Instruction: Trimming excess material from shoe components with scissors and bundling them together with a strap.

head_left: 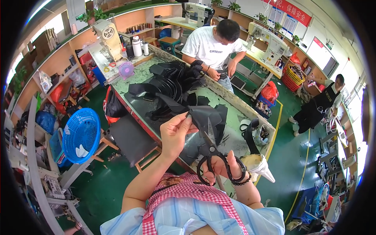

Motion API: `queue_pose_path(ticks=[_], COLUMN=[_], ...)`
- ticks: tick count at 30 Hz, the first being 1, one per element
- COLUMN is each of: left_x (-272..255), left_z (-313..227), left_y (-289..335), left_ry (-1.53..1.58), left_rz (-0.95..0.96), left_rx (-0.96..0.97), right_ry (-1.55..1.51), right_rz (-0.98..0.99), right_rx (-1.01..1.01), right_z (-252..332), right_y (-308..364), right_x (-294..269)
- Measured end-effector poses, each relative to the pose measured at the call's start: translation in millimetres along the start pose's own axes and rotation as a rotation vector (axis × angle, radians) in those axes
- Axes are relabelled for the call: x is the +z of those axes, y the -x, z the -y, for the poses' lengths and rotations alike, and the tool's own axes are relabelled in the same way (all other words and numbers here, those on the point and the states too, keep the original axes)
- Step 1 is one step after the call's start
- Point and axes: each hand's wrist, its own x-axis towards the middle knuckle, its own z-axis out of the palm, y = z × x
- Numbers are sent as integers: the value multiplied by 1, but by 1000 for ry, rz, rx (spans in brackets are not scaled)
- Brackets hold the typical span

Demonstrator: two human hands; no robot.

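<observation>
My left hand (178, 131) is closed, pinching the edge of a black sheet piece (204, 116), perhaps leather, above the worktable (239, 111). In my right hand (227, 166) is a pair of black-handled scissors (212, 149), with fingers through the loops. The blades point up and away from me and lie against the black piece; whether they are cutting into it I cannot tell. Just beyond my hands, a heap of black cut pieces (168, 84) covers much of the tabletop.
Across the table a person in a white T-shirt (215, 45) handles a small dark piece. Another person (321, 102) stands at the far right. A small purple fan (126, 70) and white bottle (136, 46) stand at the table's far left. A blue basket (81, 135) and stool (135, 137) are left.
</observation>
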Motion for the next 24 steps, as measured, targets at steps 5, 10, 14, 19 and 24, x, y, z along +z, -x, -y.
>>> queue_pose_path(ticks=[5,10,14,19,24], left_x=[-3,-6,-5,-5,-6], left_z=[1,2,3,1,2], left_y=[6,10,16,18,20], left_ry=[-16,20,-6,-28,62], left_rz=[0,8,39,73,84], left_rx=[-9,-33,-40,-35,-102], right_ry=[-54,50,-71,-76,-101], right_rz=[-66,-106,-120,-66,-6], right_rx=[92,128,66,137,95], right_z=[0,0,1,4,4], right_y=[4,7,0,6,7], right_x=[-2,-2,3,-2,-4])
